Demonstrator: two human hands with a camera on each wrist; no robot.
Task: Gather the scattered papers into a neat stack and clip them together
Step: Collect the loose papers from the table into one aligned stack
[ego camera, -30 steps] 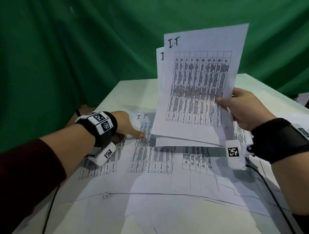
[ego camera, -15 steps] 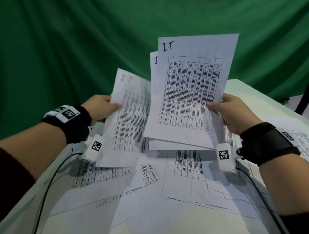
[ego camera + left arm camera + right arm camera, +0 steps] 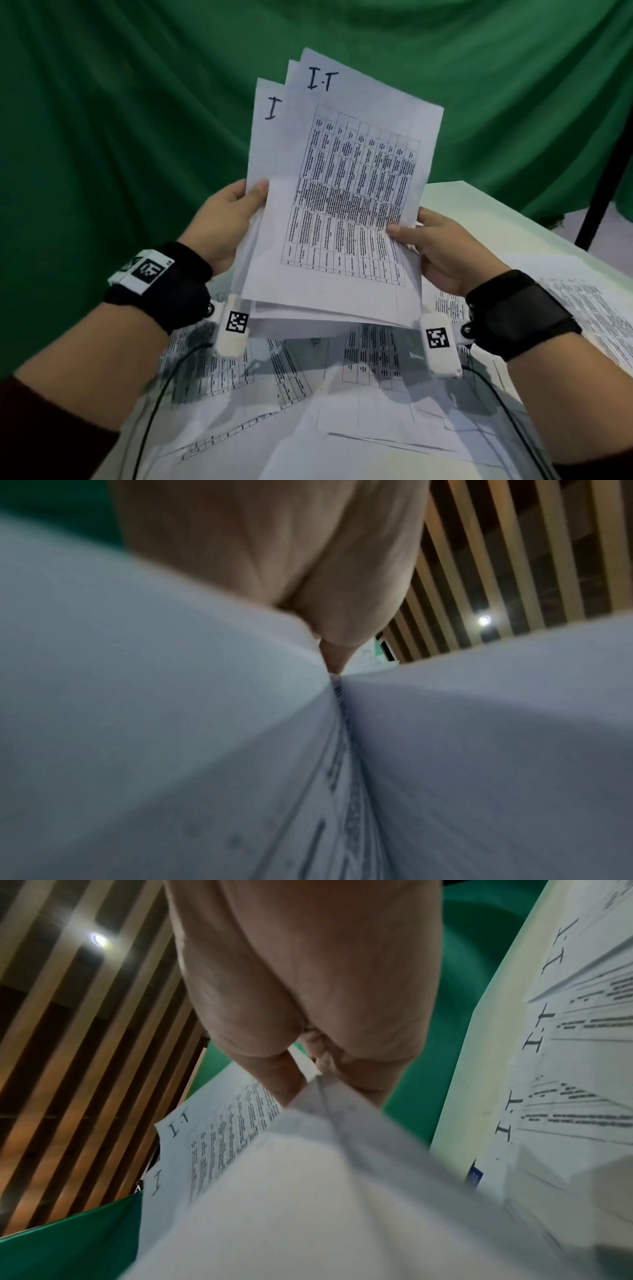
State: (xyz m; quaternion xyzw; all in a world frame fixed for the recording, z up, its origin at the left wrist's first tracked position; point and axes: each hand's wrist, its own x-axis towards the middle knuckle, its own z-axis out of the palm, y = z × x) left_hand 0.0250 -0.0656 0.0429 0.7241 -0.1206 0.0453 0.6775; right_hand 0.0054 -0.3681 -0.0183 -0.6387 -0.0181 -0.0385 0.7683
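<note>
Green cloth hangs behind your desk. Your left hand pinches the left edge of the raised sheaf of papers, thumb in front. Your right hand pinches its right edge likewise. The sheaf is fanned, not squared, and held above loose sheets lying scattered on the desk.

You're in a staged recording room. A green backdrop cloth hangs behind the white table; a slatted ceiling shows overhead.
</note>
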